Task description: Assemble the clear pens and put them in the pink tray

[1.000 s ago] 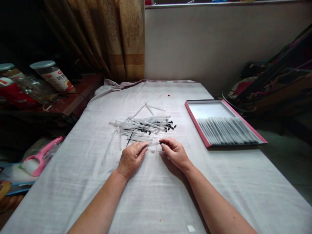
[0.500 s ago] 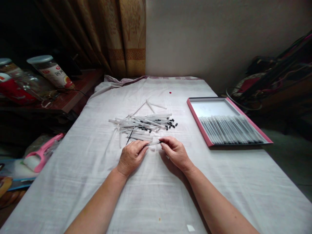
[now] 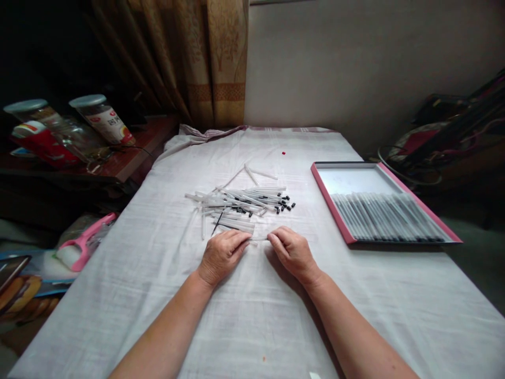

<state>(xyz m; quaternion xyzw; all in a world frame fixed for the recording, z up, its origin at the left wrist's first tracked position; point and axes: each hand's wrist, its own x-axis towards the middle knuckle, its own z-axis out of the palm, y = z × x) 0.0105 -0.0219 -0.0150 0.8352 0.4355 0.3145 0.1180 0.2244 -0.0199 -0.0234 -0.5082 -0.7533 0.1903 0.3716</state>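
Note:
A thin, clear-barrelled pen [image 3: 259, 239] runs level between my hands, low over the cloth. My left hand [image 3: 223, 253] pinches its left end between thumb and fingers. On the other end, the thumb and fingers of my right hand [image 3: 294, 255] are closed, hiding the tip. Just beyond my left hand lies a loose pile of clear pen barrels [image 3: 236, 224] and thin dark refills. Small black caps [image 3: 278, 209] are scattered at the pile's right side.
A shallow pink-edged box [image 3: 335, 210] on the right holds a row of pens [image 3: 389, 218] with dark ends. A small red piece [image 3: 283, 153] lies toward the back of the cloth. Jars [image 3: 106, 123] stand on a side table at left, above pink-handled scissors [image 3: 84, 245].
My right fingers have closed over the pen's black end, which showed before. The whole view has shifted slightly, so everything sits a little farther right.

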